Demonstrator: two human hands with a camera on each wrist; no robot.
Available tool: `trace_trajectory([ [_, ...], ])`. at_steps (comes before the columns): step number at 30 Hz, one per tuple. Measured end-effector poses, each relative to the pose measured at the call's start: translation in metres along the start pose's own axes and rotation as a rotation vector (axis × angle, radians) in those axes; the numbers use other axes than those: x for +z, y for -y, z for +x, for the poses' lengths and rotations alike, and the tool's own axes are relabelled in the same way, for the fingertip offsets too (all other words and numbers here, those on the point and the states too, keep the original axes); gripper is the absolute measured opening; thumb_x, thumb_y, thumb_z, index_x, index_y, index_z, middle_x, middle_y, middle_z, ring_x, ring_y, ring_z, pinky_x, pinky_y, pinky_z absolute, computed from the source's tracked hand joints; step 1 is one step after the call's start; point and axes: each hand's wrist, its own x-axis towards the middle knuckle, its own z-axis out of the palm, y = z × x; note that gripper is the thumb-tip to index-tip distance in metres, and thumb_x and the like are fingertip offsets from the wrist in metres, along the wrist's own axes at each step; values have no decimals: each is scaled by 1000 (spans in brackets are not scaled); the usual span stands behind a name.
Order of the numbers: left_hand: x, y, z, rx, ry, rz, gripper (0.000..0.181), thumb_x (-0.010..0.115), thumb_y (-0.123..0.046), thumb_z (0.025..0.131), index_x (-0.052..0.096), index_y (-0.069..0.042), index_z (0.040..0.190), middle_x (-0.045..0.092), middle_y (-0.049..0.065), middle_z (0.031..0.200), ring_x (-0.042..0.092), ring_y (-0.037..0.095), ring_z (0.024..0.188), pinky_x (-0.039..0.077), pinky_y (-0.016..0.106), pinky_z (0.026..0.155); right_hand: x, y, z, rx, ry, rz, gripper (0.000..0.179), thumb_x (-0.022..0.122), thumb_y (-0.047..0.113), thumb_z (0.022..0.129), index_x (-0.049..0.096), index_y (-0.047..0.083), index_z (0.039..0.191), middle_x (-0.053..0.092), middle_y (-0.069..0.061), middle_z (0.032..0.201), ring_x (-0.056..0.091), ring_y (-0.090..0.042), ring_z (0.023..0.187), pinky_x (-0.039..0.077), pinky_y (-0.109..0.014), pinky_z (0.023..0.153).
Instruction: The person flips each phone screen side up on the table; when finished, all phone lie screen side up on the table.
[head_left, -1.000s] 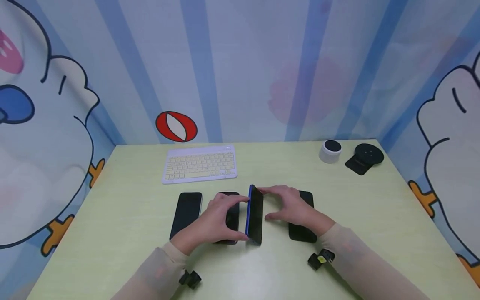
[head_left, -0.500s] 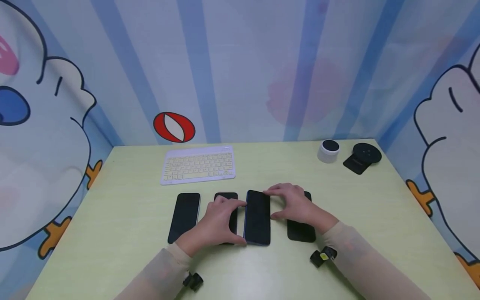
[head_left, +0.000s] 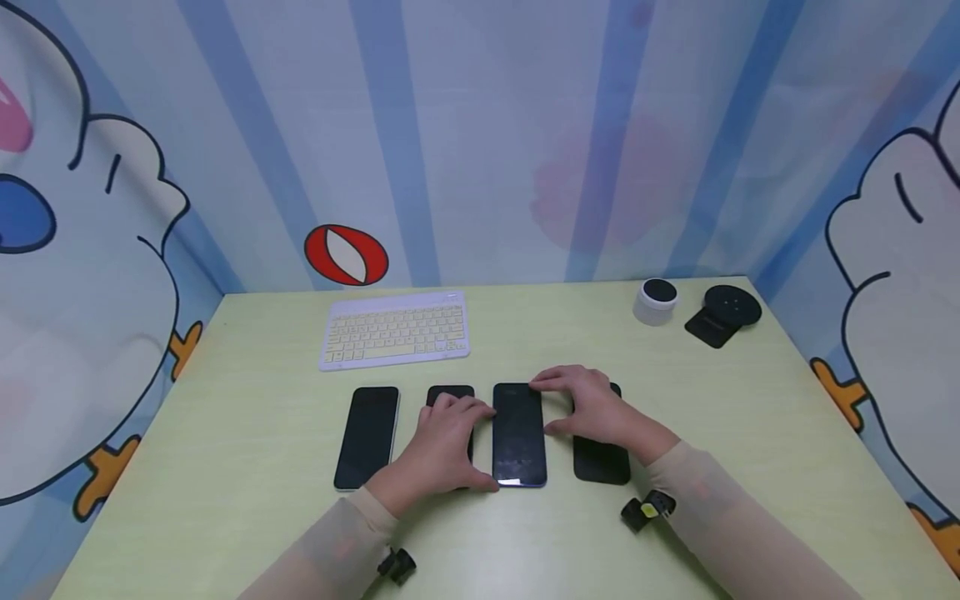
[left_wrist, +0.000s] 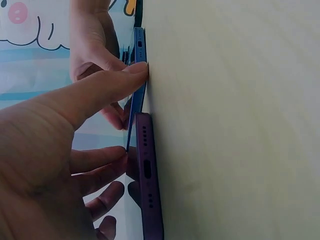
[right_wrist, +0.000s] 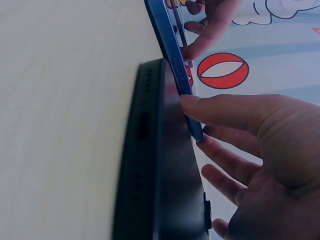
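A blue-edged smartphone (head_left: 520,433) lies screen up between my hands. My left hand (head_left: 442,446) spans its left side, thumb at the bottom edge and forefinger at the long edge. On the other side, my right hand (head_left: 592,408) holds it with thumb at the right edge and fingers by the top corner. Beneath my left hand is a purple-edged smartphone (left_wrist: 150,175), partly hidden. A dark smartphone (head_left: 602,462) sits under my right hand, its upper part covered. Farther left lies another smartphone (head_left: 367,437), also screen up.
Behind the row of phones rests a white keyboard with a lilac frame (head_left: 395,330). Toward the back right stand a white cylinder with a black top (head_left: 656,302) and a black round-topped stand (head_left: 724,315). A printed cloth backdrop (head_left: 480,150) rises behind the table (head_left: 255,400).
The blue-edged smartphone has tipped from standing on its long edge to lying screen up, its right side lowered. Both hands have stayed at its edges with little movement.
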Motion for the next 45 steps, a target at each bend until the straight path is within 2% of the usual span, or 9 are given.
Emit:
trace_trajectory([
  [7,-3,-6,-3,-11,24,-7,96,93,-54,67,58,-13,146,59,5,143,45,29,127,39,48,101,-5,-7,-14,-3,-37,48,58,87,23,84,68,11,137,61,-10,143,48,-37,140,25,-69,111],
  [13,-8,-16,-3,35,0,-64,79,89,-44,78,60,-12,144,60,7,140,47,30,126,43,51,106,-13,-24,-27,40,-71,80,48,80,23,91,69,13,137,61,-12,144,47,-38,140,24,-67,111],
  [18,-2,-25,4,85,14,-80,69,86,-43,82,64,-15,141,60,3,142,46,27,124,41,50,102,-22,-39,-39,77,-89,90,43,76,22,94,69,13,136,61,-14,144,49,-41,139,26,-69,110],
  [22,4,-35,14,109,50,-76,66,83,-44,84,63,-19,142,58,0,145,44,24,127,39,49,104,-30,-51,-50,95,-113,83,44,73,9,93,68,12,137,61,-15,144,50,-43,139,28,-69,111],
  [26,11,-45,26,133,65,-45,67,83,-47,84,62,-23,143,58,-3,146,44,22,128,38,45,101,-34,-64,-60,103,-127,54,51,72,-3,88,67,12,137,62,-16,143,52,-44,137,31,-69,110],
  [33,22,-62,44,167,73,9,70,85,-50,81,62,-26,142,60,-4,144,45,19,117,34,37,90,-34,-76,-65,76,-139,7,54,83,7,83,68,13,135,65,-16,139,56,-44,132,33,-67,104],
  [40,27,-73,49,170,113,48,76,86,-52,78,61,-24,144,58,-3,145,44,19,114,34,35,89,-34,-79,-67,53,-118,-32,54,86,12,82,69,9,134,66,-17,138,56,-44,131,35,-68,102],
  [45,27,-78,52,151,89,92,76,88,-53,74,64,-24,141,58,-4,141,44,19,113,34,36,88,-36,-77,-65,49,-111,-37,53,86,12,83,70,6,133,65,-16,138,56,-43,131,36,-67,104],
])
